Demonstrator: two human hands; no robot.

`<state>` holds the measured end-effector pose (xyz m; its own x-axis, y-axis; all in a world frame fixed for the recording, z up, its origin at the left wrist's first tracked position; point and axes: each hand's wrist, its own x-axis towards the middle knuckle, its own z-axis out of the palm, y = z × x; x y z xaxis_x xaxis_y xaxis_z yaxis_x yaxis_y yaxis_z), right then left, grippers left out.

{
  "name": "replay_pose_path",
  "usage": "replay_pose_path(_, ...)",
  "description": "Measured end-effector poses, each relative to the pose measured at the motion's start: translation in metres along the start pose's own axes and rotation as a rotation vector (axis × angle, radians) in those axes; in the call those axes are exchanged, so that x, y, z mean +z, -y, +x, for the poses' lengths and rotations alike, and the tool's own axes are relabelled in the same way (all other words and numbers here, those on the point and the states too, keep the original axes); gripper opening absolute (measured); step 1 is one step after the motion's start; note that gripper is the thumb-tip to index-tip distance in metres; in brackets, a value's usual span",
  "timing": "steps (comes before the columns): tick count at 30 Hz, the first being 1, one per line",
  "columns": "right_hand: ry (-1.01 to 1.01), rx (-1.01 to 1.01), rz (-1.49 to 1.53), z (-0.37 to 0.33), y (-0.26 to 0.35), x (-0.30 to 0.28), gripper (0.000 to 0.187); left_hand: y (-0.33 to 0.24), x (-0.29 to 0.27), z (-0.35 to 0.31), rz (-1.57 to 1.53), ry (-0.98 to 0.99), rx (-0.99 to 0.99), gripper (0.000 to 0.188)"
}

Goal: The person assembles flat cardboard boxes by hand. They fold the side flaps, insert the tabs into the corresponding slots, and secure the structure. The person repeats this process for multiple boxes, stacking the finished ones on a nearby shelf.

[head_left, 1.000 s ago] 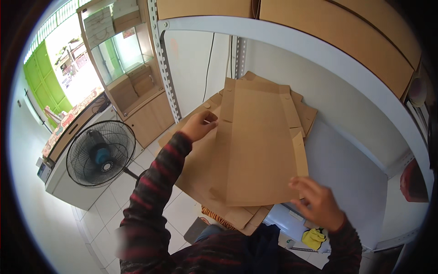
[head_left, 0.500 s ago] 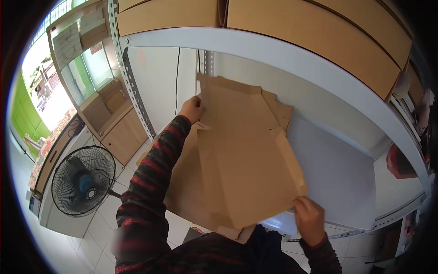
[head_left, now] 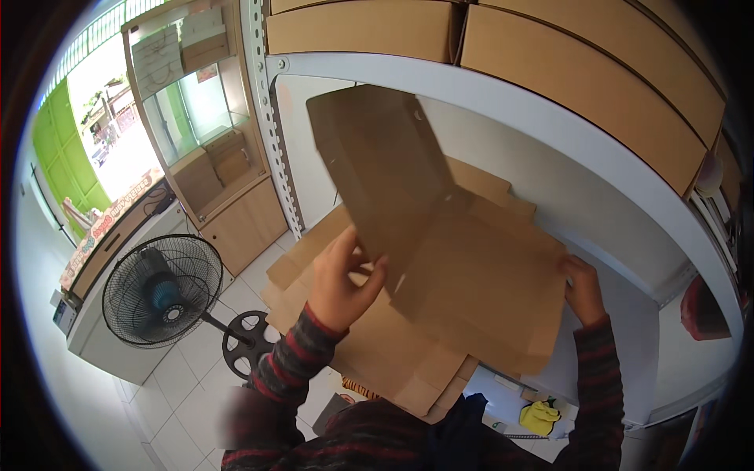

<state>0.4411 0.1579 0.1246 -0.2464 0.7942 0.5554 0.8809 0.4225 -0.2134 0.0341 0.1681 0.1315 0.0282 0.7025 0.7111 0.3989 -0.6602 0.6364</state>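
A brown cardboard box blank, partly folded, is held up in front of me. Its far panel stands raised at an angle, with small slots along the crease. My right hand pinches the blank's right edge. Close to the left side near the fold is my left hand, its fingers curved and the thumb apart, gripping nothing that I can see. Beneath lie more flat cardboard blanks, stacked and spread toward my body.
Closed cardboard boxes fill the shelf above, behind a white metal beam. A black fan stands on the tiled floor at left, before a wood-and-glass cabinet. Yellow cloth-like material lies low at right.
The flat blank has turned and bent, its far panel now raised. My left hand has come off its far left edge and nearer to me; my right hand has moved up and right.
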Motion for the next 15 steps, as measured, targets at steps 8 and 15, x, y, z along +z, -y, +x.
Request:
replay_pose_path(8,0.127,-0.100,0.092,0.075,0.000,0.074,0.021,0.024,-0.030,-0.071,0.016,-0.245,-0.241,0.033)
replay_pose_path(15,0.021,-0.242,-0.074,0.051,0.001,0.059,0.028,0.021,-0.059,-0.096,0.139,0.232,-0.616,0.014)
